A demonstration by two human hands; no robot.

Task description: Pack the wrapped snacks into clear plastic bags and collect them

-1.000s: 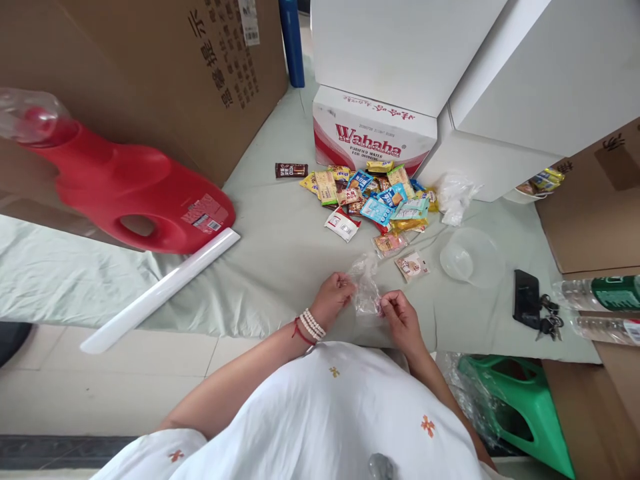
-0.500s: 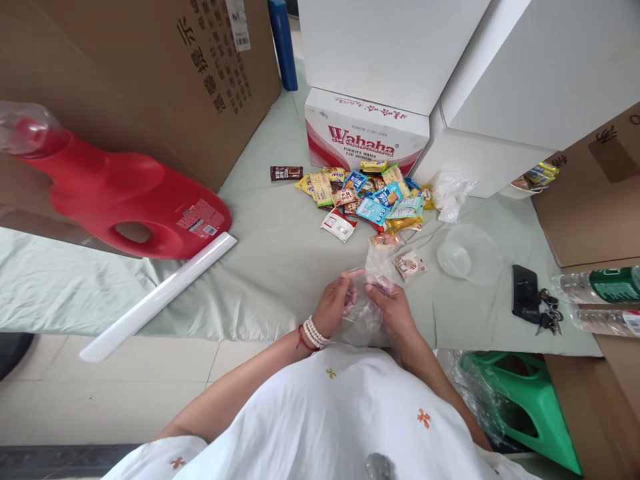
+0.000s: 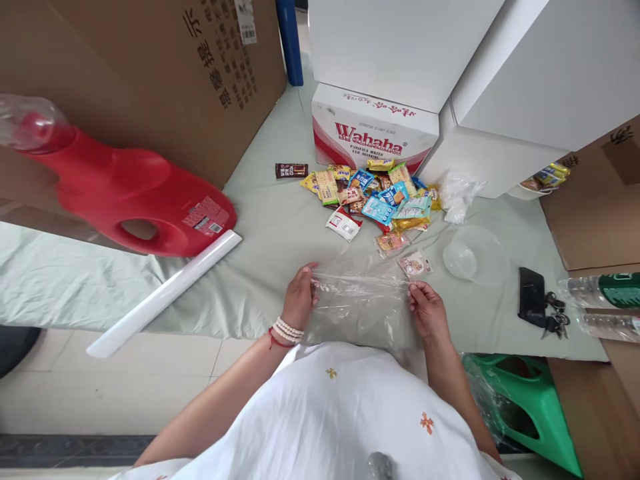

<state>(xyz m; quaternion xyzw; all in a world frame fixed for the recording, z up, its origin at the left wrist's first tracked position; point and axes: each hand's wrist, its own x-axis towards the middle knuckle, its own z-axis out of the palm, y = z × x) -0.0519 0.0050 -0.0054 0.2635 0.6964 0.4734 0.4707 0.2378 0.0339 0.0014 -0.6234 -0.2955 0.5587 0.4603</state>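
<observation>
A clear plastic bag [image 3: 361,308] is stretched flat between my two hands, just above the pale green cloth [image 3: 280,260]. My left hand [image 3: 299,295], with bead bracelets at the wrist, pinches the bag's top left corner. The top right corner is pinched by my right hand [image 3: 426,308]. Both hands are closed on the bag's upper edge. Beyond the bag lies a pile of several small snack packets [image 3: 373,197]. Two loose packets [image 3: 414,265] lie just past my right hand.
A red detergent jug [image 3: 130,193] and a white tube [image 3: 165,293] lie at the left. A Wahaha carton [image 3: 375,130] and white boxes stand behind the snacks. A clear plastic bowl [image 3: 473,257], a phone with keys [image 3: 533,297], bottles [image 3: 600,293] and a green stool [image 3: 525,407] are at right.
The crumpled bag between my hands has been pulled wide. My left hand moved left and my right hand moved right, so the bag now hangs flat and taut.
</observation>
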